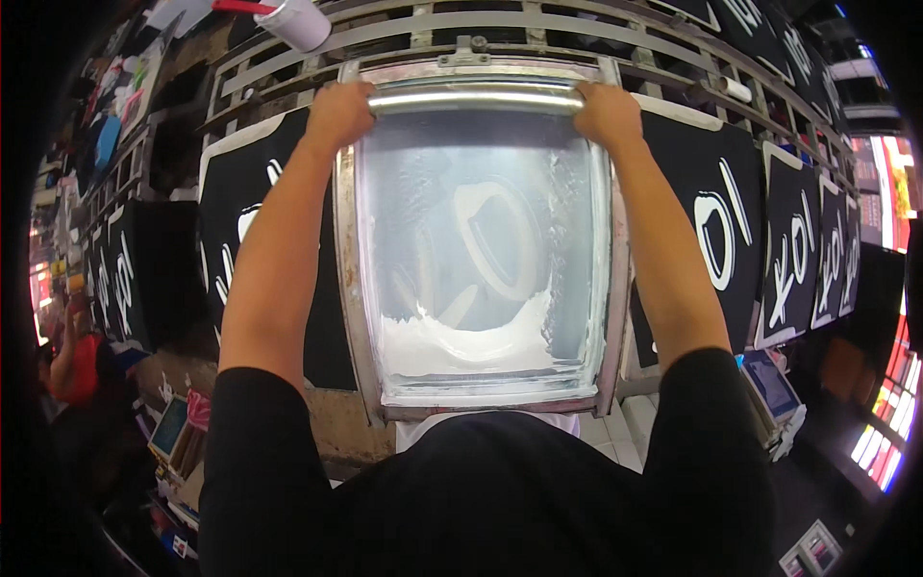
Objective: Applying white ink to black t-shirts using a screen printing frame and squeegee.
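Observation:
Both my arms reach forward over a screen-printing frame [620, 260]. Its pale mesh carries a loop-shaped design, and a pool of white ink [471, 348] lies across the near end. A squeegee with a shiny metal bar [476, 99] spans the far end of the mesh. My left hand [341, 113] is closed around the bar's left end, and my right hand [610, 113] grips its right end. Thin smears of ink run along both sides of the mesh. Whatever lies directly beneath the screen is mostly hidden.
Black panels with white brushed lettering flank the frame, one on the right [740, 202] partly behind my arm. Slatted metal rails [538, 38] run along the far side, with a white tub [296, 24] at the upper left. A person in red [77, 365] is at far left.

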{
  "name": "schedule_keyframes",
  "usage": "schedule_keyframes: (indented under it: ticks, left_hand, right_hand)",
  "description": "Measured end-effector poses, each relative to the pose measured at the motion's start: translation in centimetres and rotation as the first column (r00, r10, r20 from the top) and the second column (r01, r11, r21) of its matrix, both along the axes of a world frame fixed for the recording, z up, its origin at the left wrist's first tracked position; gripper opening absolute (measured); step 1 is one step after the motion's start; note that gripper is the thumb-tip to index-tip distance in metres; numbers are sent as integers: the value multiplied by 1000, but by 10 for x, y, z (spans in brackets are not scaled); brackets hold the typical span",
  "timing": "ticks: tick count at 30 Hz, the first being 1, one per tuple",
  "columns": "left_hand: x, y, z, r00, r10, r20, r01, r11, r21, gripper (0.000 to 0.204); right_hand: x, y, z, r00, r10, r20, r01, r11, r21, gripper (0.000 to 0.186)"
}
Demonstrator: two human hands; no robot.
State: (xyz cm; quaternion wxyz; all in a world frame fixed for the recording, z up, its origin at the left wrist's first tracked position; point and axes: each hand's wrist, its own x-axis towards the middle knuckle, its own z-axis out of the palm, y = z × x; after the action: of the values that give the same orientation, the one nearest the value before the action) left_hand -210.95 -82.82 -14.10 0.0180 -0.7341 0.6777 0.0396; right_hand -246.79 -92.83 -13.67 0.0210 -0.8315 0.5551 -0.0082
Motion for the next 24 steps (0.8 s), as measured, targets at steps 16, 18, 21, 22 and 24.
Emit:
schedule_keyframes:
  ticks: [16, 18, 21, 22, 24]
  left_hand:
    - [-129, 393, 17, 938, 58, -342, 19, 976, 217, 26]
    - [-111, 356, 17, 953, 16, -301, 33, 987, 158, 21]
    - [-87, 246, 33, 988, 24, -151, 9, 978, 210, 32]
    - [-69, 208, 29, 992, 21, -128, -3, 990, 143, 29]
    - [-44, 129, 24, 993, -49, -104, 47, 999, -22, 14]
  right_hand:
    - [-145, 359, 3, 965, 125, 231, -190, 940, 285, 26]
    - [-132, 317, 8, 975, 86, 205, -171, 878, 446, 29]
    - [-104, 225, 9, 980, 98, 170, -138, 961, 239, 33]
    - [-84, 189, 19, 986, 113, 120, -132, 977, 168, 33]
    - [-58, 117, 27, 992, 75, 97, -88, 988, 130, 36]
